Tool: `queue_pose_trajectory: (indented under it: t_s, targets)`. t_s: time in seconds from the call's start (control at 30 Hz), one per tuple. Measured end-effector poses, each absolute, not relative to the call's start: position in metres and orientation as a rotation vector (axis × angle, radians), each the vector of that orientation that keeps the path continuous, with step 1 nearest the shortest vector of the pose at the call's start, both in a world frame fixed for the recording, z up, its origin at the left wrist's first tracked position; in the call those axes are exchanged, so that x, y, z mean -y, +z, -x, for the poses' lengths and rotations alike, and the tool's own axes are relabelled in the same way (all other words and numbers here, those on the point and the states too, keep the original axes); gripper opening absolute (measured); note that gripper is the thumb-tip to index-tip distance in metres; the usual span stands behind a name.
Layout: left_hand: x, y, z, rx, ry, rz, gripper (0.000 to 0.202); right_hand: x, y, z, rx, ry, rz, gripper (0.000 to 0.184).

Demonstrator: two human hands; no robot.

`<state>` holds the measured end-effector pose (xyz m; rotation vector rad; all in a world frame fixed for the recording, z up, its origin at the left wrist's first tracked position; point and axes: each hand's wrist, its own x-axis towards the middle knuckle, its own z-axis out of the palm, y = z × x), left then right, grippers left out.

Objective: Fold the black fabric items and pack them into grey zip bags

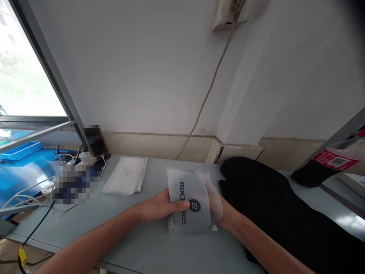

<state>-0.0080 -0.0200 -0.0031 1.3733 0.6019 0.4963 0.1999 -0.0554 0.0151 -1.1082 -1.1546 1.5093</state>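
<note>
A frosted plastic zip bag (189,182) with black ROCKBROS lettering and a round logo is held just above the grey table, or resting on it. My left hand (164,205) grips its left side, thumb lying across the front and fingers behind. At the right edge, my right hand (221,213) is partly covered by the bag's translucent, bulging film. Its fingers are hidden, and I cannot tell whether they are inside the bag or behind it. To the left lies a small stack of similar pale plastic bags (125,175).
Black cloth (265,201) covers the table's right part. A cola bottle (327,163) with a red label leans at far right. White cables (31,196) and a blue tray (21,150) are at left. A cord (209,89) hangs from the wall socket (230,13).
</note>
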Motion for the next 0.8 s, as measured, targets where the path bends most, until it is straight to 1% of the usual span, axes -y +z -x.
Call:
queue_pose_trajectory:
  t_s: [0.13,0.23,0.33,0.43,0.57,0.67,0.73,0.8]
  targets:
    - [0.019,-0.008,0.002,-0.785,0.711,-1.275,0.058,0.052,0.014,-0.203,1.025,1.637,1.045,0.045]
    - [0.016,-0.008,0.000,-0.910,0.852,-1.226,0.055,0.047,0.012,-0.201,0.971,1.611,1.047,0.042]
    - [0.015,-0.008,0.001,-0.947,0.945,-1.227,0.055,0.044,0.011,-0.198,1.006,1.486,1.121,0.041]
    - [0.017,-0.008,0.004,-0.882,0.844,-1.273,0.056,0.046,0.009,-0.198,1.073,1.459,1.159,0.045]
    - [0.021,-0.006,0.008,-0.689,0.501,-1.300,0.050,0.054,0.006,-0.202,1.006,1.676,1.109,0.044]
    - [0.021,-0.006,0.010,-0.673,0.502,-1.267,0.049,0.057,0.008,-0.202,1.009,1.763,1.048,0.040]
    - [0.019,-0.007,0.009,-0.716,0.612,-1.264,0.049,0.054,0.009,-0.200,1.086,1.645,1.074,0.038]
    - [0.017,-0.009,0.006,-0.797,0.739,-1.256,0.049,0.049,0.009,-0.198,1.176,1.378,1.150,0.037]
